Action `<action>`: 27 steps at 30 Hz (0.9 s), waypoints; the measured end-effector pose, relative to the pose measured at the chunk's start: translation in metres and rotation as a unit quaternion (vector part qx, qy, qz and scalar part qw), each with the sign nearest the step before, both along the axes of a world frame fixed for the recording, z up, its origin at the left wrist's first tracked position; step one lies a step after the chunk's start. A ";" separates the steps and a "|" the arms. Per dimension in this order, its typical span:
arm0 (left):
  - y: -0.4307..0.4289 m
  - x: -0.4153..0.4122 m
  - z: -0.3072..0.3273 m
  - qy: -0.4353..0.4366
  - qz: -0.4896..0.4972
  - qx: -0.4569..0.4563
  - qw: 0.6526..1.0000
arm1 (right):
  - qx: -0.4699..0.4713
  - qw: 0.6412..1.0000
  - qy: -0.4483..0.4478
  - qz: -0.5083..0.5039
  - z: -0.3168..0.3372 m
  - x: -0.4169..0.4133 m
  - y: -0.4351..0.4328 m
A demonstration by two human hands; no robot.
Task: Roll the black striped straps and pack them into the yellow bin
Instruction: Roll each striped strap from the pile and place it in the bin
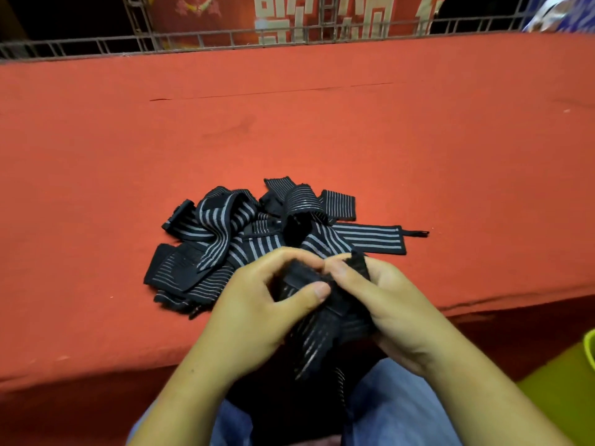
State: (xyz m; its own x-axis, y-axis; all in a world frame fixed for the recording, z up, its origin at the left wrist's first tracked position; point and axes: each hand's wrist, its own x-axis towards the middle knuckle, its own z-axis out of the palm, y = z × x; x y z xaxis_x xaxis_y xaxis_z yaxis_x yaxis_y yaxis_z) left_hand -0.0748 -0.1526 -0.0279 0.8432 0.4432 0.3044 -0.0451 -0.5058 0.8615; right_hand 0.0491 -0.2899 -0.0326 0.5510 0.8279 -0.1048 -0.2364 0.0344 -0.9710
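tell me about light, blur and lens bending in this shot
Head view: warm, dim light on the red tabletop, black beyond the wire rail; stripes on the strap pile are crisp, while the held strap hanging below the left hand and right hand smears; the yellow bin sits in shadow at right; the far table edge bows slightly.

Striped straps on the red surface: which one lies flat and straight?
The strap stretching rightward out of the pile, ending in a thin black loop; the rest are folded or tangled together.
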 end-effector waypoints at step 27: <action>0.009 -0.002 -0.007 0.022 -0.209 -0.125 0.970 | 0.080 0.989 0.086 0.091 0.017 0.004 0.002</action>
